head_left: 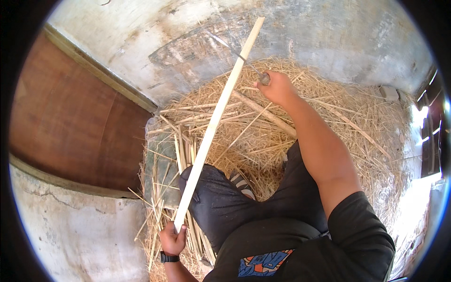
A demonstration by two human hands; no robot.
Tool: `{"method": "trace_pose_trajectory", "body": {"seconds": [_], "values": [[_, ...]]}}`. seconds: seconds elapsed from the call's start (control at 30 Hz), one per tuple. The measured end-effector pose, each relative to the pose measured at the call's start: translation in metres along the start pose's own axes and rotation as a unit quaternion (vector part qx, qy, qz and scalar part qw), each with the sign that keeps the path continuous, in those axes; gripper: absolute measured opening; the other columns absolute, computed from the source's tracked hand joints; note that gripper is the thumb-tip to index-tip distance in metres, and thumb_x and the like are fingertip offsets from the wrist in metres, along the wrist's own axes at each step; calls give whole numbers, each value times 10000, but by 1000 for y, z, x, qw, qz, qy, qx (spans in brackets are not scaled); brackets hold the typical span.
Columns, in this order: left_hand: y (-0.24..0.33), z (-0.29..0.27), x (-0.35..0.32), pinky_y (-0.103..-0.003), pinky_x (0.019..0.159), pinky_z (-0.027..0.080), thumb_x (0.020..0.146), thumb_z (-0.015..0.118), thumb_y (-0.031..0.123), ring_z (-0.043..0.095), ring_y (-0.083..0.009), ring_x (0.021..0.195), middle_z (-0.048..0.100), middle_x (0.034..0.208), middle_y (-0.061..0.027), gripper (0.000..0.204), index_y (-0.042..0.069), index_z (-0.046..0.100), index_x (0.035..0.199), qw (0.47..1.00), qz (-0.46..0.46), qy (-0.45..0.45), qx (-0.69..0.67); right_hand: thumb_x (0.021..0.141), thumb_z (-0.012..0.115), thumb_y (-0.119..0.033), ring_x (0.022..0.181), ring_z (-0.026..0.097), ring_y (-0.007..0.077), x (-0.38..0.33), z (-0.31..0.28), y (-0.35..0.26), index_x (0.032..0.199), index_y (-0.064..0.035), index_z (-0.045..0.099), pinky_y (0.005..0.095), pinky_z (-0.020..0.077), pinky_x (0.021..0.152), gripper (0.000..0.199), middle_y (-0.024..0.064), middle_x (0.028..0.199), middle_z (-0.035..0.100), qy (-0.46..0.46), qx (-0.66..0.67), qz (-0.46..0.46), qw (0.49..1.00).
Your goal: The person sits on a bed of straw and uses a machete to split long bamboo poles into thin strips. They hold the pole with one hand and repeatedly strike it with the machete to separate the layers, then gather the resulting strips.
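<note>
Nearest us, our left hand [172, 240] has its grip closed round the low end of the slat [217, 117], a long pale strip that slants up and away over our bent knee [211, 197] toward the wall [188, 37]. Farther out, our right hand [277, 87] is fisted on the handle of a blade [237, 54], whose thin dark edge seems to meet the slat near its upper part.

We judge the main risk to be the blade slipping along the strip, since we hold it only at the bottom and the long free length could flex or twist under pressure. A slip could send the edge down the slat toward our knee or left hand. The loose straw [300, 136] under us gives poor footing, and bamboo strips [185, 155] beside the knee could snag the slat.
</note>
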State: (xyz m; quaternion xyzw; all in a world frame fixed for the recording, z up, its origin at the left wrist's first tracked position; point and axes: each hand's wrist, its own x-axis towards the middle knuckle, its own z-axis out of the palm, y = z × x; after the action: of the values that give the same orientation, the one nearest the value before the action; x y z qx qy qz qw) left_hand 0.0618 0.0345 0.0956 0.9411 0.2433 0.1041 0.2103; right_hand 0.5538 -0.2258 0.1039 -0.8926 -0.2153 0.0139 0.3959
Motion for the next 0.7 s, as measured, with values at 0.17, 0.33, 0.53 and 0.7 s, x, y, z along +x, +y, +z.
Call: {"method": "trace_pose_trajectory", "body": {"seconds": [0.17, 0.33, 0.53, 0.7], "values": [[5, 12, 12, -389, 531, 478, 921, 729, 281, 641, -327, 557, 623, 627, -161, 285, 18, 624, 885, 1000, 2, 22, 17, 899, 716, -320, 786, 711, 264, -24, 28, -21, 1053, -80, 688, 416, 570, 709, 286, 115, 858, 723, -80, 48, -93, 991], [6, 23, 20, -393, 548, 489, 926, 725, 293, 657, -330, 582, 640, 661, -174, 297, 16, 623, 894, 997, 1, 73, -10, 902, 730, -264, 639, 663, 206, -34, 49, -38, 922, -100, 660, 374, 555, 597, 179, 74, 736, 669, -35, -155, -428, 890], [-1, 13, 14, -391, 545, 479, 919, 737, 300, 653, -324, 590, 635, 667, -169, 306, 19, 619, 888, 998, -26, 49, 32, 901, 703, -292, 775, 706, 246, -4, 12, -2, 1085, -103, 697, 415, 563, 711, 264, 95, 859, 724, -6, 12, -62, 998], [6, 24, 18, -365, 544, 455, 934, 722, 266, 586, -253, 563, 598, 642, -134, 280, 14, 612, 882, 998, 10, 55, -8, 905, 698, -286, 750, 707, 222, -15, 11, -27, 1094, -92, 696, 402, 574, 698, 271, 91, 857, 724, -27, 46, 19, 998]]}}
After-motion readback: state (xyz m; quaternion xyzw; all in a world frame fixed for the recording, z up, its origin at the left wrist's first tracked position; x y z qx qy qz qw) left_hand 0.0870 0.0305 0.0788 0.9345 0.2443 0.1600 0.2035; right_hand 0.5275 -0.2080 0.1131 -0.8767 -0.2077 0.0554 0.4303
